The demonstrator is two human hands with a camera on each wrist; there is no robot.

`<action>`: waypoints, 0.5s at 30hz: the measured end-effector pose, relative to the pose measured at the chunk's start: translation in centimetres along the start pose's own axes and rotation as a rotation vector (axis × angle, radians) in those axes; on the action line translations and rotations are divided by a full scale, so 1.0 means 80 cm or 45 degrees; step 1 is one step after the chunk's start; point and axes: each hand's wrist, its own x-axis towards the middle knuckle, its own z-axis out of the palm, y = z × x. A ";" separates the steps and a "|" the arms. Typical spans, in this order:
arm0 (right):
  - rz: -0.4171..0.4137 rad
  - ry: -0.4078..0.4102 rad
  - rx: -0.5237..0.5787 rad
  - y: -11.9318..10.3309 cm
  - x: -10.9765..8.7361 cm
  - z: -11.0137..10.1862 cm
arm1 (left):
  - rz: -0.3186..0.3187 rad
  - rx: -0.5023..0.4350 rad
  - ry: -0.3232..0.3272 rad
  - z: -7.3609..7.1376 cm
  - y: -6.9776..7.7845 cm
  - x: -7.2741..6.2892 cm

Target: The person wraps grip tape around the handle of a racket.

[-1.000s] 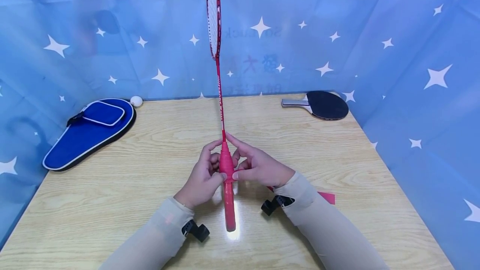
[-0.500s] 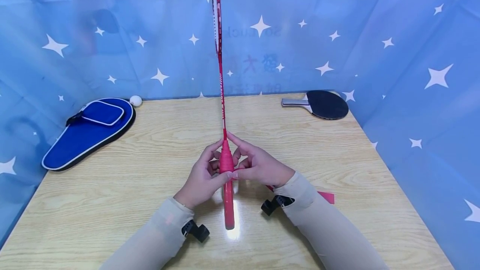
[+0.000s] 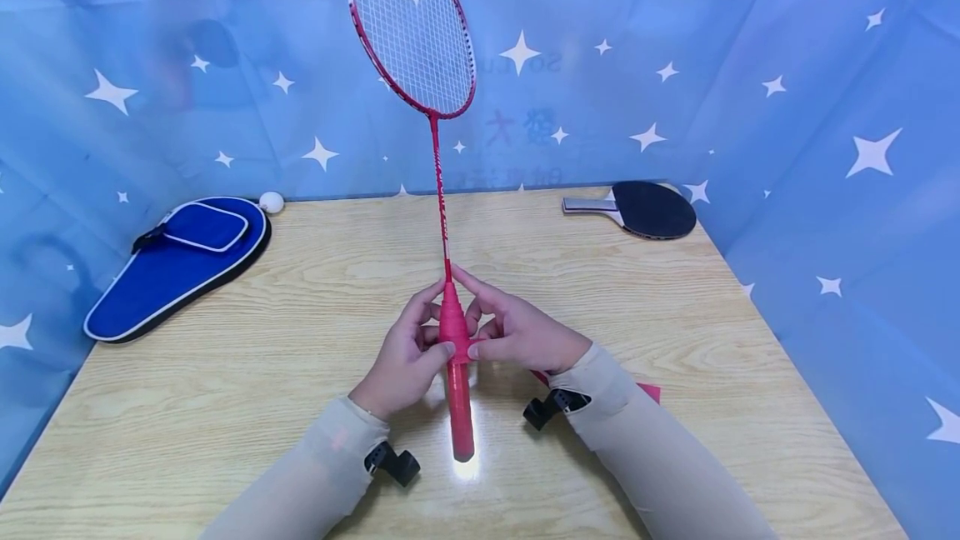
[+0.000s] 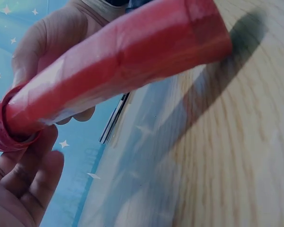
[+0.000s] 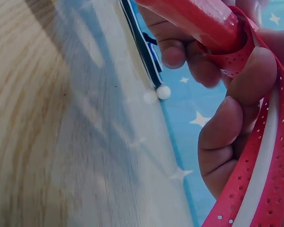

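Note:
A red-and-white badminton racket (image 3: 439, 182) stands head up in the head view, its strung face turned broadly toward me. My left hand (image 3: 397, 369) grips the upper handle, thumb in front and fingers behind. Perforated pink grip tape (image 5: 281, 142) winds round the upper handle, and a loose band of it runs down past my right hand (image 3: 536, 336), with a white strip along its middle. The right thumb and fingers pinch this tape against the handle. Below the wrap, the lower handle (image 4: 118, 61) shows smooth, shiny red. The tape's end shows beyond the right forearm.
A blue paddle case (image 3: 180, 265) lies at the table's left, with a white ball (image 3: 272, 202) by its far end. At the back right is a black table tennis bat (image 3: 652, 211). Blue star-printed cloth (image 3: 847, 190) hangs round the wooden table (image 3: 300, 315).
The racket has turned about its long axis: its head, nearly edge-on before, now shows its strings. Its head leans slightly further left. The left thumb has drawn back a little; both forearms stay put.

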 end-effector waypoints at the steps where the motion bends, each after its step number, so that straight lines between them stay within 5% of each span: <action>1: 0.004 -0.001 0.002 0.000 0.000 0.000 | -0.003 0.022 0.002 0.000 0.000 0.000; 7: 0.021 -0.002 0.003 -0.003 0.000 0.000 | -0.033 0.147 0.001 -0.002 0.000 0.001; 15: 0.007 0.000 -0.013 -0.001 0.000 -0.001 | -0.065 -0.006 0.004 0.001 -0.005 0.003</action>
